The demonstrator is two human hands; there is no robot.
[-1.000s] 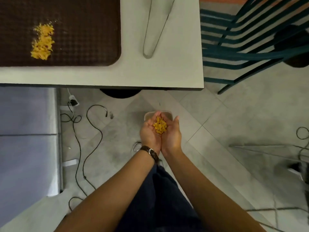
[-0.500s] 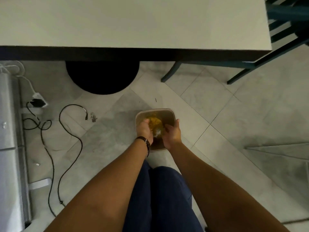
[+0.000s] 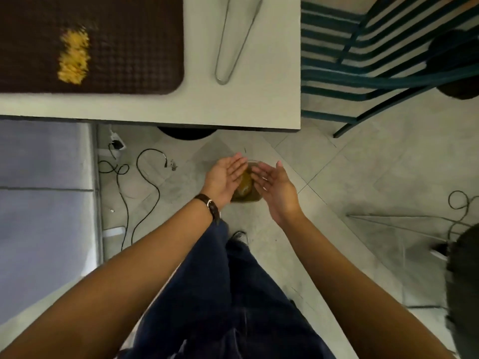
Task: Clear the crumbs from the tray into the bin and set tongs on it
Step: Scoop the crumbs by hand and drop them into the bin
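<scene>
A dark brown tray (image 3: 134, 47) lies on the white table (image 3: 269, 99) at the upper left, with a pile of yellow crumbs (image 3: 74, 58) on it. Metal tongs (image 3: 233, 45) lie on the table to the tray's right. On the floor below stands a small clear bin (image 3: 252, 196) with yellow crumbs (image 3: 245, 186) inside. My left hand (image 3: 224, 181) and my right hand (image 3: 276, 189) hover above the bin, palms up, fingers straight, holding nothing. The hands hide much of the bin.
A teal slatted chair (image 3: 375, 55) stands right of the table. Black cables (image 3: 145, 187) trail over the tiled floor at the left, beside a grey panel (image 3: 44, 203). A dark round base (image 3: 186, 132) sits under the table. Wires (image 3: 461, 203) and a dark object (image 3: 464, 275) lie at the right.
A second ago both hands cupped crumbs over the bin, then lowered into it. Now they are apart, open and bare, and the crumbs lie in the bin. The view has tilted back up to the table.
</scene>
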